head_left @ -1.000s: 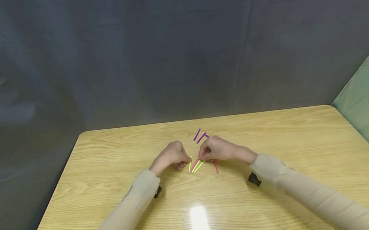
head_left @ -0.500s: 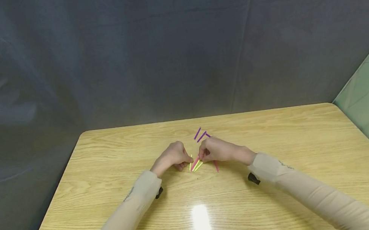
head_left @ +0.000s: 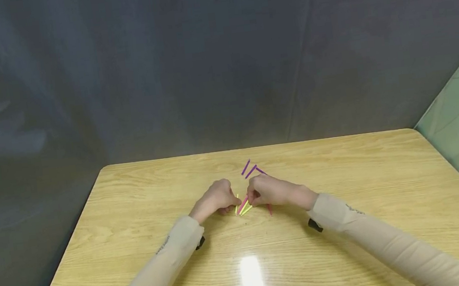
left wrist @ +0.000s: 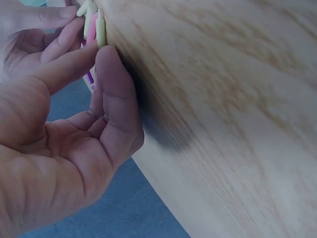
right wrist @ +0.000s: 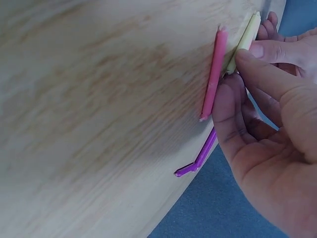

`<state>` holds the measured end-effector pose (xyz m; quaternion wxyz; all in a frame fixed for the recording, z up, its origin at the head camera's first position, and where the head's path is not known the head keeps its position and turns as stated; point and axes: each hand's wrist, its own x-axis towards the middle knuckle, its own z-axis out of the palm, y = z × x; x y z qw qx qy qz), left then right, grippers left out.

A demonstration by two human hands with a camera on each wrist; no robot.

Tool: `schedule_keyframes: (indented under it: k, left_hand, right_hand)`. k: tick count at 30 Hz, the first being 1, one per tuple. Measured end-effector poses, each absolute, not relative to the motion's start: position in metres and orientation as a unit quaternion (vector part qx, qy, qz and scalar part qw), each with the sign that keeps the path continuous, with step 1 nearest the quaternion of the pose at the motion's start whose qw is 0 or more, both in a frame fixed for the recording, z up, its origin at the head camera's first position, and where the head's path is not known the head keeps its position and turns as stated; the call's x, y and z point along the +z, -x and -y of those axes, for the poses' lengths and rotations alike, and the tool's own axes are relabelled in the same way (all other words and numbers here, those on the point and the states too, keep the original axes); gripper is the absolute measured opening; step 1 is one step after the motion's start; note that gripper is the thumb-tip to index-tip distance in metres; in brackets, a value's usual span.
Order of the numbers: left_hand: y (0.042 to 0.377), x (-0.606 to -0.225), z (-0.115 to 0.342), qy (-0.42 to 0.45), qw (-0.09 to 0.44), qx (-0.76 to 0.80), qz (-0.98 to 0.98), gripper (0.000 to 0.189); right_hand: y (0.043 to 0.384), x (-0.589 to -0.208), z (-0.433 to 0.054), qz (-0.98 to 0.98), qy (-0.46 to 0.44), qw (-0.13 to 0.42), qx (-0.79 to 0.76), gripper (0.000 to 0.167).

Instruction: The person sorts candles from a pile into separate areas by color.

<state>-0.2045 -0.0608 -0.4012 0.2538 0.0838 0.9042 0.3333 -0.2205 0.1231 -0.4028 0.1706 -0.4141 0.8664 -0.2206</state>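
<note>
Thin yellow sticks [right wrist: 244,40], thin pink sticks [right wrist: 215,74] and thin purple sticks [right wrist: 205,148]; a honey-coloured wood-grain tabletop [head_left: 360,170]; cream fabric sleeves [head_left: 157,274] with dark markings; a slate-blue cloth backdrop [head_left: 221,68]; a green panel [head_left: 447,99] with beige shapes.

A pale, wood-grained counter [head_left: 114,212] with rounded far corners is spreading out in front of me, and a white glare [head_left: 252,282] is shining on its near part. Towards the far edge, three purple sticks [head_left: 251,171] are lying: one is slanting apart, the other two are meeting at an angle. Between my left hand [head_left: 217,198] and right hand [head_left: 275,190], yellow sticks [head_left: 246,210] and a pink stick [head_left: 242,205] are lying close together. Another pink stick [right wrist: 214,74] is lying near my right hand.
</note>
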Motion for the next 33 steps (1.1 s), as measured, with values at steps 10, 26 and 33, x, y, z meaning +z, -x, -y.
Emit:
schedule_keyframes:
  k: [10, 26, 33]
  left_hand:
    - [0.207, -0.401, 0.063, -0.086, 0.255, 0.326, -0.906, 0.022]
    - [0.213, -0.406, 0.079, -0.082, 0.234, 0.333, -0.910, 0.024]
    - [0.216, -0.407, 0.084, -0.074, 0.229, 0.342, -0.908, 0.023]
  right_hand:
    - [0.229, -0.402, -0.128, -0.862, 0.413, 0.153, -0.249, 0.012]
    - [0.234, -0.404, -0.137, -0.884, 0.356, 0.148, -0.265, 0.010]
    - [0.236, -0.401, -0.140, -0.892, 0.317, 0.147, -0.286, 0.011]
